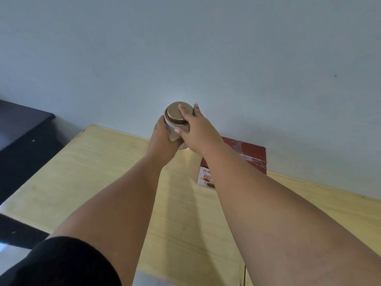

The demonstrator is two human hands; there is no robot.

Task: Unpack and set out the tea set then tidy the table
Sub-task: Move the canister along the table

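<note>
A round tin canister (175,117) with a gold-brown lid and a pale label is held up at the far edge of the light wooden table (103,172), close to the wall. My left hand (161,139) cups its body from below and the left. My right hand (196,129) wraps over the lid and right side, fingers spread across the top. A dark red box (249,155) lies flat on the table against the wall, partly hidden behind my right forearm, with a white printed label (205,178) on its near side.
A plain pale wall (185,48) rises directly behind the table. A dark cabinet or counter (20,124) stands to the left, beyond the table's left edge. A seam in the tabletop (244,275) runs at the lower right.
</note>
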